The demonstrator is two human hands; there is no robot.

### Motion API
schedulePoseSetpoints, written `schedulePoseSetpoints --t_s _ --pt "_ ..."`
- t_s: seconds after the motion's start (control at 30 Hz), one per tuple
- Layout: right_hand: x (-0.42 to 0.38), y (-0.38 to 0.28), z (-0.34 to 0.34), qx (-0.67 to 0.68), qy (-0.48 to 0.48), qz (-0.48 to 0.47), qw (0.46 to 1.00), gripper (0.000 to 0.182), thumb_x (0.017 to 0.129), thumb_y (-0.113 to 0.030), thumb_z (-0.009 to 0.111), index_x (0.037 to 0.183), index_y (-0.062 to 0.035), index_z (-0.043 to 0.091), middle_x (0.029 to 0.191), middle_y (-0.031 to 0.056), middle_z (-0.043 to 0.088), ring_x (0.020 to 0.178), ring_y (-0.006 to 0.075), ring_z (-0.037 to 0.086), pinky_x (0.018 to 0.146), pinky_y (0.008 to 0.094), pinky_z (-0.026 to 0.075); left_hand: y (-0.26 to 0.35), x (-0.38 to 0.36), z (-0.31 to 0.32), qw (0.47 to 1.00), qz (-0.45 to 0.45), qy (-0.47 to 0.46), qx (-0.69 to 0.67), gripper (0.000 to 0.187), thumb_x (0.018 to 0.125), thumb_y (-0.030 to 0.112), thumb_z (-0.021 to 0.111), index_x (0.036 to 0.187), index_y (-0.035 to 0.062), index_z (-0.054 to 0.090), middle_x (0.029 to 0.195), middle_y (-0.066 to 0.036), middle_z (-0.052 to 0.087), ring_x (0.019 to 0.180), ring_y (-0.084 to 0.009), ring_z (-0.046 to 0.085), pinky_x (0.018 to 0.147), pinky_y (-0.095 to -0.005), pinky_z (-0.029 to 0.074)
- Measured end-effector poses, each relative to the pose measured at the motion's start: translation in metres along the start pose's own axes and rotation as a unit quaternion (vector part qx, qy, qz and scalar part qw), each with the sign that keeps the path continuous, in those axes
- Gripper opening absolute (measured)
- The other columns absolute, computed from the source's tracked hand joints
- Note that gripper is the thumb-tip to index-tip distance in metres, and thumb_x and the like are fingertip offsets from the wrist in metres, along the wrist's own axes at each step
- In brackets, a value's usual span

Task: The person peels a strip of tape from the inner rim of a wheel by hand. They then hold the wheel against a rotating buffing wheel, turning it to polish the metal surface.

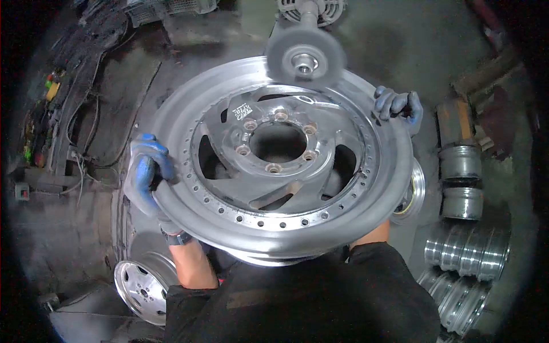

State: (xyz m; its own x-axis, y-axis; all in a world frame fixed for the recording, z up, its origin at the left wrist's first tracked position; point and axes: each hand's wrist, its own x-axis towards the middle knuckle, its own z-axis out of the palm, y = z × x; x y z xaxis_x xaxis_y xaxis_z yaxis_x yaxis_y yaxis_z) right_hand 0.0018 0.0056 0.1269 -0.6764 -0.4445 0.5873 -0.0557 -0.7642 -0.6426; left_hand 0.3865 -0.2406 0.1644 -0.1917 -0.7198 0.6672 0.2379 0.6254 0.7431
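A large grey metal wheel rim [274, 224] with a ring of small holes and a slotted centre fills the middle of the view. My left hand [150, 171], in a blue and grey glove, grips its left edge. On the upper right edge, my right hand [398, 107], gloved too, has its fingers curled over the lip. A round buffing wheel [279, 54] on a shaft, blurred, touches or overlaps the rim's far edge. White marks show on the rim's upper left spoke area.
A machine motor [329, 10] stands behind the buffing wheel. Another wheel [134, 288] lies at lower left. Stacked rims [466, 251] and two shiny barrels [461, 163] are at right, beside a further rim [416, 191]. Cables [108, 166] hang on the left.
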Motion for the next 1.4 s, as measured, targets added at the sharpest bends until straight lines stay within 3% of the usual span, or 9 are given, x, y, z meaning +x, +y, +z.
schedulePoseSetpoints --t_s 0.23,0.27,0.37,0.5,0.6,0.77,0.93,1.07,1.4 --pt "0.005 0.005 -0.007 0.037 -0.032 0.011 0.999 0.056 0.111 -0.032 0.028 0.071 -0.0119 0.062 0.059 0.0118 0.064 0.07 0.0281 0.058 0.091 0.0423 0.042 0.013 -0.003 0.001 1.0 0.015 -0.006 0.018 0.031 0.088 0.018 0.052 0.062 0.0008 0.055 0.061 -0.008 0.052 0.073 -0.0237 0.048 0.083 -0.0427 0.039" --pt "0.005 0.004 -0.007 0.022 -0.045 0.009 0.999 0.056 0.111 -0.032 0.029 0.071 -0.0116 0.063 0.059 0.0119 0.064 0.07 0.028 0.058 0.091 0.0421 0.042 0.007 -0.003 -0.005 0.998 0.026 -0.056 0.006 0.035 0.096 0.02 0.047 0.066 0.0012 0.05 0.076 -0.009 0.052 0.078 -0.0202 0.043 0.073 -0.0341 0.033" --pt "0.007 -0.001 -0.023 0.019 -0.071 0.015 0.997 0.056 0.111 -0.032 0.029 0.072 -0.011 0.064 0.06 0.0123 0.064 0.07 0.028 0.057 0.091 0.0417 0.042 0.006 0.003 0.001 1.0 0.013 -0.011 -0.012 0.032 0.088 0.019 0.052 0.062 0.0009 0.057 0.058 -0.007 0.051 0.073 -0.0239 0.048 0.083 -0.0432 0.04" --pt "0.003 -0.008 -0.016 -0.005 -0.1 0.02 0.995 0.057 0.111 -0.033 0.028 0.071 -0.0111 0.063 0.06 0.0127 0.063 0.07 0.0283 0.057 0.093 0.0426 0.041 0.0 0.007 -0.002 0.998 0.047 -0.018 -0.023 0.033 0.088 0.02 0.053 0.061 0.0017 0.056 0.059 -0.006 0.05 0.072 -0.0237 0.049 0.086 -0.0436 0.041" --pt "-0.001 -0.008 -0.014 -0.013 -0.008 0.029 0.999 0.059 0.112 -0.033 0.028 0.07 -0.0108 0.063 0.059 0.0131 0.063 0.07 0.0286 0.057 0.093 0.044 0.042 0.006 0.007 -0.002 0.999 0.042 -0.016 -0.015 0.032 0.088 0.019 0.053 0.061 0.0017 0.055 0.06 -0.006 0.05 0.071 -0.0239 0.048 0.084 -0.0435 0.041" --pt "0.008 -0.004 -0.011 0.006 -0.063 0.051 0.997 0.058 0.111 -0.032 0.031 0.065 -0.0115 0.061 0.055 0.0124 0.061 0.066 0.0294 0.057 0.091 0.044 0.043 0.014 0.004 -0.009 0.997 0.067 -0.029 0.016 0.03 0.088 0.015 0.055 0.063 -0.0001 0.054 0.062 -0.007 0.051 0.069 -0.0243 0.048 0.08 -0.0436 0.041" --pt "0.001 -0.006 0.007 0.002 0.081 0.021 0.997 0.056 0.109 -0.034 0.035 0.065 -0.0115 0.062 0.052 0.0114 0.059 0.059 0.0289 0.055 0.09 0.0435 0.044 0.013 0.006 -0.01 0.995 0.08 -0.052 0.042 0.026 0.088 0.013 0.057 0.065 -0.001 0.055 0.064 -0.009 0.051 0.068 -0.0247 0.046 0.076 -0.0407 0.04" --pt "0.004 -0.001 -0.004 0.005 0.033 0.016 0.999 0.05 0.108 -0.037 0.04 0.066 -0.0122 0.053 0.051 0.0141 0.053 0.06 0.0285 0.054 0.089 0.0437 0.044 0.015 0.001 -0.009 0.999 0.035 -0.016 -0.006 0.024 0.086 0.013 0.058 0.067 -0.0016 0.056 0.065 -0.01 0.051 0.067 -0.0259 0.045 0.076 -0.0412 0.041" --pt "0.007 0.001 -0.016 0.009 -0.076 0.012 0.997 0.055 0.112 -0.034 0.031 0.078 -0.0097 0.067 0.061 0.0115 0.064 0.069 0.0286 0.059 0.097 0.0445 0.042 0.022 -0.001 -0.011 0.998 0.054 -0.037 0.007 0.024 0.086 0.013 0.06 0.068 -0.0022 0.058 0.067 -0.01 0.052 0.07 -0.0271 0.046 0.078 -0.0422 0.041"
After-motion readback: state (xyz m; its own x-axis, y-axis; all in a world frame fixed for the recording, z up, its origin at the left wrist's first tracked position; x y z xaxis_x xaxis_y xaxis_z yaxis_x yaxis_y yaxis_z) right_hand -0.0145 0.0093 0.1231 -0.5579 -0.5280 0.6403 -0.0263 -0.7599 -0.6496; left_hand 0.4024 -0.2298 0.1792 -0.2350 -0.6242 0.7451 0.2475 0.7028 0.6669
